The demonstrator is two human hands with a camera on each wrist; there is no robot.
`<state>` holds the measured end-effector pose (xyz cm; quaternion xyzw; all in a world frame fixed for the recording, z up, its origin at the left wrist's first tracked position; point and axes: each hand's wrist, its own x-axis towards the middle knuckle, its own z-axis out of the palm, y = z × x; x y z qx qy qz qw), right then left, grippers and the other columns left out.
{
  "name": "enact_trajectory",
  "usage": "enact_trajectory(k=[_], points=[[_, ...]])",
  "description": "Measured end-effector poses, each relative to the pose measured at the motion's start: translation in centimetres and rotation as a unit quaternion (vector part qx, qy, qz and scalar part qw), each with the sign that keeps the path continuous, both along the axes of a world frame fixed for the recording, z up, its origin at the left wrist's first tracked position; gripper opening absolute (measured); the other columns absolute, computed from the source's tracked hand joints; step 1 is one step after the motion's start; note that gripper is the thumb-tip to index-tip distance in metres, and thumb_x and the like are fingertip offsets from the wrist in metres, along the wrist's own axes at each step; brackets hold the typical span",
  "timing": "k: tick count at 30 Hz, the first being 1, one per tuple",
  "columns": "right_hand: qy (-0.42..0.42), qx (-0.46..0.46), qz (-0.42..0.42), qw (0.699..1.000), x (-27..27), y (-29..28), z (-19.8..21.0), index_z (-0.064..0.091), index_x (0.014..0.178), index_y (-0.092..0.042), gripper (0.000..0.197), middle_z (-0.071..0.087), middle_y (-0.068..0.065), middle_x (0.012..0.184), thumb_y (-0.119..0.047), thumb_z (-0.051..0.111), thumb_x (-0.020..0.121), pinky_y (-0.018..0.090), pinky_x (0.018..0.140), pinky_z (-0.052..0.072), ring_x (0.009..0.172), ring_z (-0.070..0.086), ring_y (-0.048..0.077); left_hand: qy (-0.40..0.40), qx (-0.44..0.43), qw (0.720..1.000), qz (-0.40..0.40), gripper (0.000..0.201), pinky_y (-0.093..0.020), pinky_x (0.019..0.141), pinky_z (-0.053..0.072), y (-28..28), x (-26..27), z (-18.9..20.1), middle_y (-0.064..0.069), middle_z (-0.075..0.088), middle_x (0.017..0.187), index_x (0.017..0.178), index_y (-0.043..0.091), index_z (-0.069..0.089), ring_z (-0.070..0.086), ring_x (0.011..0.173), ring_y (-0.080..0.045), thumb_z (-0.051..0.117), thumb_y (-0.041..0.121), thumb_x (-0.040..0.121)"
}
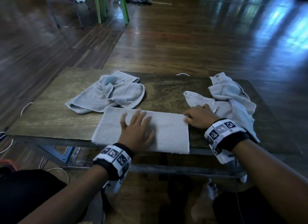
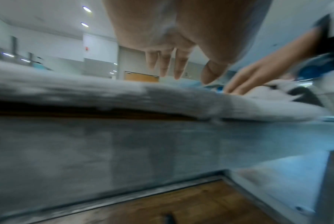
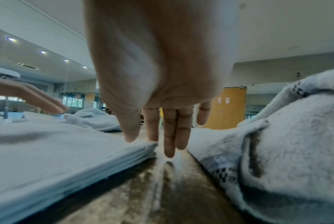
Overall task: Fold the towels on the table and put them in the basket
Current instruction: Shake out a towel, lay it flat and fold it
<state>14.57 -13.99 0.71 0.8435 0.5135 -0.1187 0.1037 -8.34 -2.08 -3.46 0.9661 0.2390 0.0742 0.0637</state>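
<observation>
A pale grey towel (image 1: 168,133), folded into a long rectangle, lies along the near edge of the wooden table (image 1: 50,117). My left hand (image 1: 136,122) lies flat on the towel's middle with fingers spread; it is motion-blurred. In the left wrist view the left hand (image 2: 174,68) sits just over the towel (image 2: 104,94). My right hand (image 1: 190,118) is at the towel's far right corner. In the right wrist view the right hand (image 3: 162,136) has straight fingers down on the table, and its thumb touches the corner of the folded towel (image 3: 56,151). No basket is clearly in view.
One crumpled grey towel (image 1: 113,93) lies at the table's back left. Another crumpled towel (image 1: 230,98) lies at the right, partly hanging off the edge beside my right wrist. A reddish object (image 1: 6,163) shows on the floor at the far left. Green chair legs (image 1: 113,5) stand far behind.
</observation>
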Motion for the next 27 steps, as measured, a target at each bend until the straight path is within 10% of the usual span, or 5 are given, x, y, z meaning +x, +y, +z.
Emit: enact_trajectory(k=[8,13,19,27], points=[[0.022,0.006,0.013,1.0,1.6,0.9,-0.9,0.064,0.11,-0.024,0.026,0.064,0.002,0.116,-0.034,0.047,0.094,0.044,0.097,0.02,0.115,0.051,0.025,-0.05,-0.002,0.984,-0.172,0.041,-0.034,0.079,0.045,-8.2,3.8,-2.0,0.004,0.062,0.102,0.099,0.023,0.063,0.06,0.094,-0.019,0.047,0.05,0.073],[0.011,0.025,0.028,0.999,1.8,1.4,-1.1,0.062,0.103,-0.02,0.02,0.064,0.002,0.107,-0.032,0.052,0.091,0.043,0.095,0.024,0.108,0.053,0.024,-0.046,0.057,0.985,-0.157,0.04,-0.034,0.071,0.047,-8.7,5.0,-3.1,0.0,0.061,0.095,0.094,0.018,0.06,0.057,0.084,-0.022,0.068,0.045,0.065],[0.047,0.041,0.03,0.998,1.9,1.3,0.1,0.06,0.097,-0.016,0.015,0.052,-0.004,0.093,-0.026,0.055,0.087,0.04,0.092,0.027,0.095,0.048,0.017,-0.13,0.025,0.981,-0.143,0.021,-0.029,0.065,0.042,-8.3,4.8,-1.4,0.009,0.062,0.075,0.076,0.026,0.063,0.058,0.069,-0.016,0.048,0.04,0.074],[0.363,0.207,-0.032,0.908,3.2,-1.9,5.3,0.059,0.092,-0.014,0.015,0.062,-0.005,0.073,-0.003,0.062,0.083,0.024,0.065,0.046,0.066,0.053,0.008,-0.256,-0.077,0.959,-0.092,0.02,-0.026,0.069,0.037,-8.3,2.4,3.9,0.013,0.065,0.081,0.083,0.027,0.061,0.058,0.077,-0.009,0.056,0.042,0.072]])
